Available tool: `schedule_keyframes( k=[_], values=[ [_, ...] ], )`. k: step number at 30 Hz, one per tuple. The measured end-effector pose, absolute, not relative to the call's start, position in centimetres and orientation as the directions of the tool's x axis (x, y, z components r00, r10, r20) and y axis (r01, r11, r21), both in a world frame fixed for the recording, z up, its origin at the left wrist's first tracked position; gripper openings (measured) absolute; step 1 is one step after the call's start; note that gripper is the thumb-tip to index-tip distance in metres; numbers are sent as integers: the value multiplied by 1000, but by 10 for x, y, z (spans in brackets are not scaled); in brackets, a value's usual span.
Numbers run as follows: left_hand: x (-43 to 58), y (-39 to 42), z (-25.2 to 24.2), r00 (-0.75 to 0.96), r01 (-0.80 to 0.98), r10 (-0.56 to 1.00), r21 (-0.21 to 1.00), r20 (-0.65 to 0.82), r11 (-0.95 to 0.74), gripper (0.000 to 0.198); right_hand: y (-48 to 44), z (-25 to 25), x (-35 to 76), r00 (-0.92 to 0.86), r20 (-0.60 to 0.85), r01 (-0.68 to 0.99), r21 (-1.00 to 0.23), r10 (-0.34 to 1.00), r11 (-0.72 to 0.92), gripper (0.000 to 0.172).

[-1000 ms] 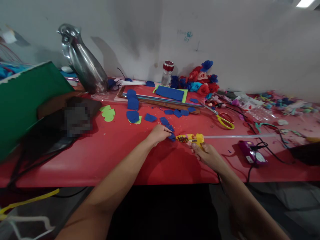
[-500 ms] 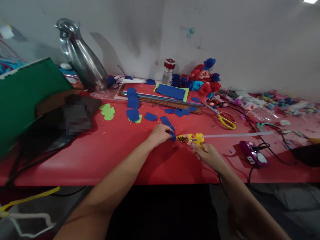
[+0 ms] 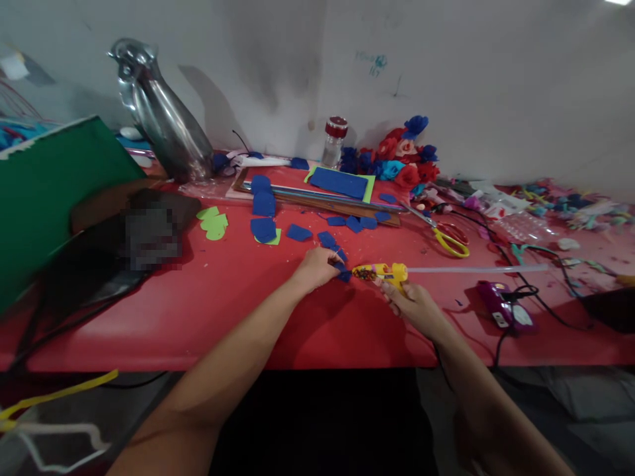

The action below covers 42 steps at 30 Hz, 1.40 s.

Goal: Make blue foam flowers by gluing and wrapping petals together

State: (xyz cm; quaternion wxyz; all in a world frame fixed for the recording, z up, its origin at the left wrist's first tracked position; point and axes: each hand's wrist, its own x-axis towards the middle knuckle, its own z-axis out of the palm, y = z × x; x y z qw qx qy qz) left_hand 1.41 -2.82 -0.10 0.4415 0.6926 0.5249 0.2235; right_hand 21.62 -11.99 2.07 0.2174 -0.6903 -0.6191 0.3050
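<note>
Above a red bench (image 3: 198,324), the left hand (image 3: 317,268) pinches a blue cut-out (image 3: 344,275), probably light, pliant and best held by its edge; the right hand (image 3: 415,305) grips a glue gun (image 3: 398,272) by its handle (image 3: 397,283).

I'm seeing plain black clothing (image 3: 322,423) below, too dark to tell if it's a top or bottoms tbh, plus bare, slim forearms (image 3: 251,330) running into an ungloved left hand (image 3: 315,267) and right hand (image 3: 411,305).
</note>
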Motion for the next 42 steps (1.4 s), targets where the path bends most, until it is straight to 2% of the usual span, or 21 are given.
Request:
schedule_keyframes(
  k=[3,8,12,15,17,18,20,22,24,27,29,31,35,38,40,42],
  values=[
    [14,-28,0,358,523,919,851,-168,-48,25,-118,16,220,56,-161,676,-720,985,-156,52],
    [14,-28,-1,326,511,928,860,-181,-11,23,-111,9,225,74,-224,504,-833,972,-230,53],
    [8,-25,-1,268,505,954,863,-135,-21,17,-92,14,233,128,-261,396,-871,957,-291,53],
    [3,-23,3,257,424,958,906,-128,8,11,-73,17,247,195,-247,372,-877,949,-304,45],
    [1,-23,7,248,347,957,936,-151,58,11,-63,16,258,305,-201,483,-810,931,-333,39],
    [0,-23,9,242,318,957,945,-162,79,13,-60,15,263,361,-140,585,-736,922,-341,37],
    [-3,-24,13,219,294,963,952,-157,88,16,-60,14,267,435,56,783,-517,899,-347,33],
    [-6,-24,16,208,295,971,954,-116,51,19,-64,17,262,455,283,874,-320,844,-364,31],
    [-9,-23,22,211,303,975,953,-62,-5,20,-67,26,246,396,389,912,-275,832,-305,32],
    [-12,-20,35,222,308,975,949,1,-72,22,-63,48,214,50,314,884,-455,948,104,28],
    [-14,-18,45,254,314,967,944,24,-106,28,-54,62,192,-124,241,774,-584,963,246,27],
    [-15,-16,54,310,345,950,927,39,-150,32,-43,74,175,-211,190,713,-641,959,284,28],
    [-24,-11,64,393,451,914,844,103,-289,34,-28,82,154,-314,178,738,-572,933,358,29],
    [-31,-8,65,456,466,884,818,105,-337,33,-21,79,148,-443,140,693,-573,885,438,21],
    [-34,-6,64,464,460,878,814,120,-354,33,-18,77,147,-466,90,705,-564,880,430,16],
    [-35,-5,64,452,449,883,823,126,-348,35,-18,78,148,-445,66,716,-573,893,399,20]
  ],
)
